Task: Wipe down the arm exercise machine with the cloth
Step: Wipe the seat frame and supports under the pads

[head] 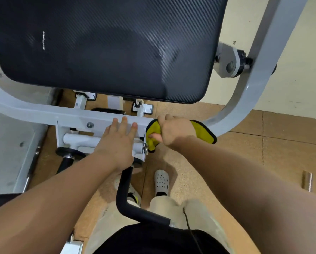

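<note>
- I see the right hand (173, 132) closed in a fist around the cloth (206, 133), fingers curled over its top and thumb tucked under. It presses the cloth onto the grey frame of the arm exercise machine (25, 109).
- The cloth is yellow with a black hem. It sits on the right end of the crossbar (102, 117), just where the bar starts bending into the curved tube (254, 74). One flap sticks out to the right of the fist, and another hangs over the bar's near edge on the left.
- The left hand (117, 142) lies flat with its fingers straight and spread, holding nothing. Its fingertips reach the crossbar's far edge.
- A short stretch of bare crossbar separates the two hands, so they are near but not touching.
- The black pad (106, 46) fills the far side, and its near edge overhangs just beyond the crossbar. The narrow gap between them shows white brackets and floor.
- To the right of the fist, the curved tube sweeps far and up past a pivot bracket (228, 61). The tan floor (245, 153) lies open near it.
- A black handle (124, 195) runs from under the left wrist towards me.
- A white shoe (161, 179) stands below the right forearm.
- A small metal cylinder (307, 182) lies on the floor at the right, well apart from the machine.
</note>
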